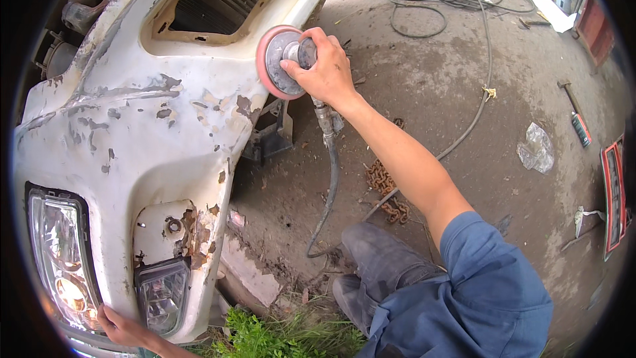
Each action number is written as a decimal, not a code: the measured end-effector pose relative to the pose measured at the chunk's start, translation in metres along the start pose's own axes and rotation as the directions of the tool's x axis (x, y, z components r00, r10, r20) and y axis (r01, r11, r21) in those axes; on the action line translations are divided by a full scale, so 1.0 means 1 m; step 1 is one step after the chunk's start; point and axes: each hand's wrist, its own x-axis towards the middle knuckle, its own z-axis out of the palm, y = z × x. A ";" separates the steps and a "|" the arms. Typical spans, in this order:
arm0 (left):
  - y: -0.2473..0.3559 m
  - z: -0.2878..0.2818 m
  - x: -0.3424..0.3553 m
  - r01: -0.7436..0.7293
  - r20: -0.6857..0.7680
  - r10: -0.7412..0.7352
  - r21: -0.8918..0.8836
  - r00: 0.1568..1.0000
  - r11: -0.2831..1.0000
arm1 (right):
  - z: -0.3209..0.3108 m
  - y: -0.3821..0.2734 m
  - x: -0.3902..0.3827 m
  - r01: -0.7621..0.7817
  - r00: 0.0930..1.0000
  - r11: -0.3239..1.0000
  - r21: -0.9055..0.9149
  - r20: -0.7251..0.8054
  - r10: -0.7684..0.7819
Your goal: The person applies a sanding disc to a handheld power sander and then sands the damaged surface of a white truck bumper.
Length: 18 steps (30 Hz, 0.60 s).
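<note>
My right hand is closed around a round air sander with a pinkish-red pad and a grey, worn body. The pad lies at the right edge of a white vehicle bumper, beside the grille opening; whether it presses on the paint I cannot tell. A hose runs down from the sander's metal fitting. At the lower left my left hand rests with fingers extended by the bottom of the headlight, partly out of sight. Chipped and bare patches mark the bumper, with rust around the recess above the fog lamp.
A rusty chain lies on the dirt floor beside my knee. Farther off are a coiled hose, a hammer, a small can, crumpled clear plastic and a red-framed panel. Green weeds grow near the bumper's lower end.
</note>
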 end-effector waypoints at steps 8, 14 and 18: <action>-0.011 -0.004 0.004 0.010 0.036 -0.010 0.007 0.999 1.000 | 0.008 -0.055 -0.085 0.291 0.935 0.944 0.153 0.162 -0.314; -0.042 0.001 0.023 -0.066 0.053 0.068 -0.049 0.996 0.997 | 0.014 -0.058 -0.089 0.308 0.937 0.931 0.196 0.111 -0.333; -0.042 -0.001 0.023 -0.015 0.063 0.018 -0.036 0.998 0.999 | 0.009 -0.010 -0.039 0.189 0.980 0.975 0.119 0.047 -0.196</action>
